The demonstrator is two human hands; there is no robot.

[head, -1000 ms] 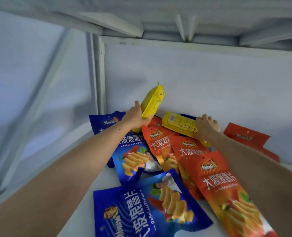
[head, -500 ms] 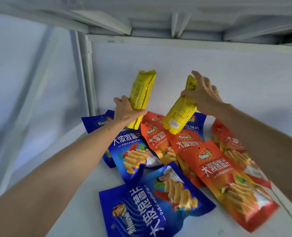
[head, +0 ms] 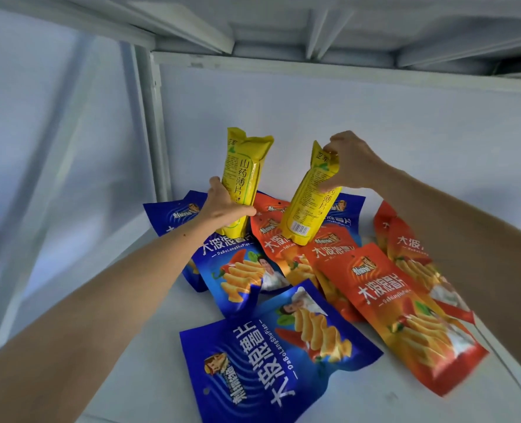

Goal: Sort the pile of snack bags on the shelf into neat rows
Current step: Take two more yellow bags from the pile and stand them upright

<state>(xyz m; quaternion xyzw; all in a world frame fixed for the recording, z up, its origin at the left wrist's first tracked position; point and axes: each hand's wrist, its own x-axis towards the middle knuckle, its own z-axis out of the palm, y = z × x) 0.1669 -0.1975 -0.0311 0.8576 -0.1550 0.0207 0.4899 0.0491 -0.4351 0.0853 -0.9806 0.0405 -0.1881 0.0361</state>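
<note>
A pile of snack bags lies on the white shelf point(head: 161, 306). My left hand point(head: 222, 206) grips a yellow bag point(head: 245, 166) near its lower half and holds it upright above the pile. My right hand point(head: 350, 163) pinches a second yellow bag point(head: 309, 206) at its top edge; that bag hangs tilted, barcode end down. Beneath them lie several blue bags, one at the front point(head: 271, 358) and one mid-left point(head: 237, 267). Several orange bags point(head: 405, 312) overlap on the right of the pile.
The shelf's white back wall point(head: 375, 123) stands just behind the pile. A metal upright point(head: 152, 123) rises at the back left corner. The shelf above point(head: 283, 29) hangs low overhead. Bare shelf surface shows at the left point(head: 149, 270).
Both yellow bags have risen off the pile. My right hand picked its bag up from lying flat and now holds it by the top. The left bag stands more upright.
</note>
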